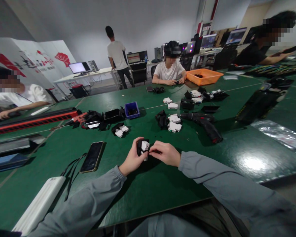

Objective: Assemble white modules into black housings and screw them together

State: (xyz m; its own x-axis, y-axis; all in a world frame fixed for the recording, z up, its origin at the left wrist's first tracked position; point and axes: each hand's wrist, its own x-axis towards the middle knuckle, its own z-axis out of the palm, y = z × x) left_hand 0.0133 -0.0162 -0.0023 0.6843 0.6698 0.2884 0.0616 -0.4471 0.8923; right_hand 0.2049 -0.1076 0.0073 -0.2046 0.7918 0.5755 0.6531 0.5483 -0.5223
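Firmly, my left hand (pixel 133 159) clamps the black-and-white part (pixel 145 145), best kept braced; beside that thumb, my right hand (pixel 166 153) pinches fingertips together, on what I cannot tell.

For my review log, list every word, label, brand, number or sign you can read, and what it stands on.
No text is readable.
White display panels with red and black print: blurred.
Lit flat computer monitors: too small.
Black box with yellow marks: marks too small.
Black pistol-shaped cordless drill: no legible brand.
Small white block in the left hand: any print too small.
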